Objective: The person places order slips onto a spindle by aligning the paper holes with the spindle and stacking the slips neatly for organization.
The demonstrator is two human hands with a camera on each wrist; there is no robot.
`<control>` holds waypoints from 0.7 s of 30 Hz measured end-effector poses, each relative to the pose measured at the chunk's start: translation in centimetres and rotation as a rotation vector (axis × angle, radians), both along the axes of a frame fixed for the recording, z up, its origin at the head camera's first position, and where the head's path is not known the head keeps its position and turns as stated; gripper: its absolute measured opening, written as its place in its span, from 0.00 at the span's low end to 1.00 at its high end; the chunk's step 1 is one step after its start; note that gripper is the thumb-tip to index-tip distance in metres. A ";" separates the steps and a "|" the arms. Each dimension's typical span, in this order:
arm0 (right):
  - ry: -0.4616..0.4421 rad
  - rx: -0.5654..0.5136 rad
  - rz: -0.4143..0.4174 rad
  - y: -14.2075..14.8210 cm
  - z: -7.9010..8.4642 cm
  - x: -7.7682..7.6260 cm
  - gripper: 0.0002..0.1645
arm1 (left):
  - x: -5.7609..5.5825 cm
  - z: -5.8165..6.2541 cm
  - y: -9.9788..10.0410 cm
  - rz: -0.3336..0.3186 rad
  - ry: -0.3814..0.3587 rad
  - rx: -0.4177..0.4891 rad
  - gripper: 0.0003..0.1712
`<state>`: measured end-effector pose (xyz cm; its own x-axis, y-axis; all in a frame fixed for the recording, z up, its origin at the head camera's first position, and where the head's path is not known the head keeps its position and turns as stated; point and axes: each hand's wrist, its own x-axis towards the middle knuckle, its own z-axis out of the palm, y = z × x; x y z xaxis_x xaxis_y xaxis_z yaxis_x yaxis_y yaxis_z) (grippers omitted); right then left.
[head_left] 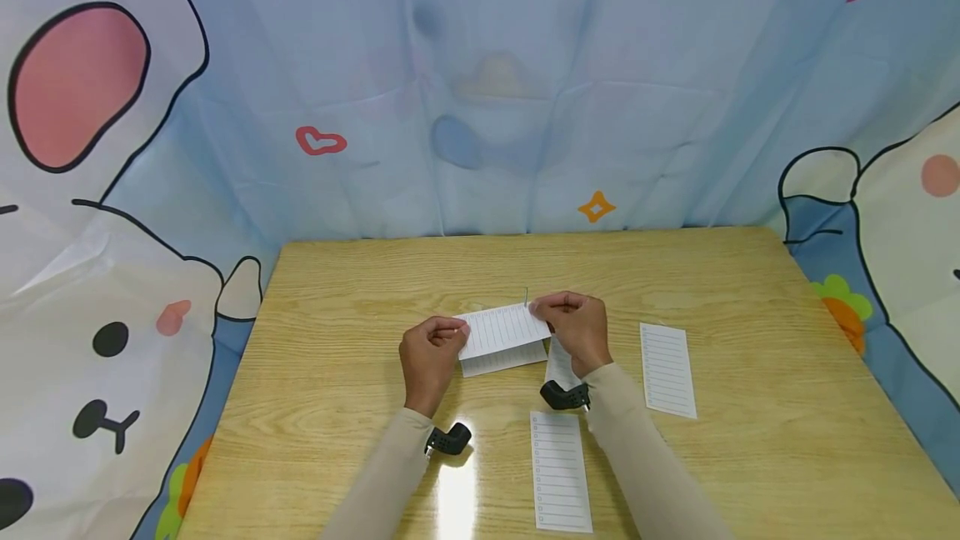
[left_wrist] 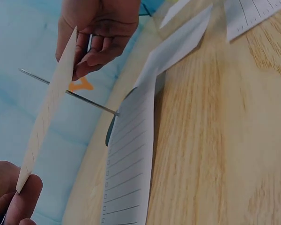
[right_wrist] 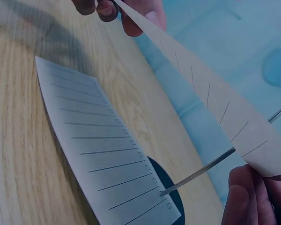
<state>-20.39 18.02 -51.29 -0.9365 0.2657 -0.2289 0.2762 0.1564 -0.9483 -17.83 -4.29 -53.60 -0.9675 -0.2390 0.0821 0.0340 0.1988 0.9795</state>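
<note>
Person's left hand [head_left: 431,362] and right hand [head_left: 582,330], apart, pinch opposite ends of a lined card [head_left: 502,330] held up before a metal spike [right_wrist: 201,170], which pierces a lower card [right_wrist: 96,136] above a dark base [right_wrist: 167,176], while loose cards [head_left: 667,369] lie nearby on the wooden table [head_left: 337,290].
</note>
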 end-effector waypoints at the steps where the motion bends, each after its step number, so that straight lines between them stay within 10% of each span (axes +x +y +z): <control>1: -0.004 0.007 -0.002 0.0 -0.2 -0.1 0.10 | 0.0 -0.1 0.0 0.004 -0.003 -0.013 0.03; 21: 0.074 0.190 -0.028 -0.5 -2.4 -0.1 0.03 | -0.1 -1.4 0.2 0.048 -0.100 -0.335 0.03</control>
